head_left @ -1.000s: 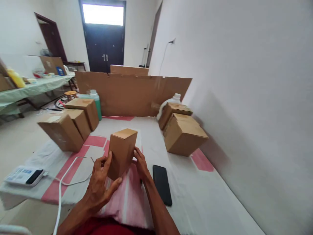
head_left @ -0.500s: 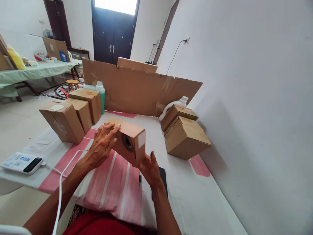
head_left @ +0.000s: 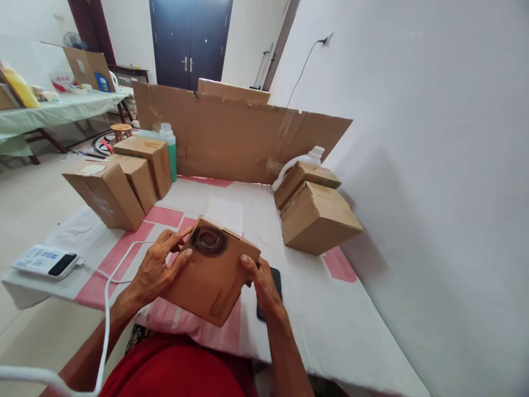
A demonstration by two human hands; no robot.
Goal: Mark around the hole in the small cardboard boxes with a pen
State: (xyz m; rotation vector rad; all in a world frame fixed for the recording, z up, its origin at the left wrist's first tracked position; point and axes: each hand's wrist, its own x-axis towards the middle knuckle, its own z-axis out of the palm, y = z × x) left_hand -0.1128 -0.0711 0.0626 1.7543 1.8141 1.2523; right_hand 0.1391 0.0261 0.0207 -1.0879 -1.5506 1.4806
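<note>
Between my two hands a small brown cardboard box (head_left: 215, 275) is held tilted above the near part of the table. A dark round mark, or possibly a hole, sits near its far left corner, and faint print runs along its lower right side. My left hand (head_left: 159, 264) grips the left edge, thumb on the broad face. On the right edge, my right hand (head_left: 262, 278) has its thumb on top and its fingers mostly hidden underneath. A dark flat object (head_left: 275, 274) lies on the table, partly covered by my right hand and wrist.
Cardboard boxes (head_left: 109, 193) stand at the left with a green-liquid bottle (head_left: 171, 154) behind. More boxes (head_left: 318, 220) and a white jug (head_left: 297, 160) are at the right by the wall. A cardboard panel (head_left: 231, 140) closes the far edge. A white cable (head_left: 108, 309) crosses my left forearm.
The cardboard box has been turned and lowered toward me, so its broad marked face now points up. My right hand shifted from beneath its end to its right edge. The view has tilted down.
</note>
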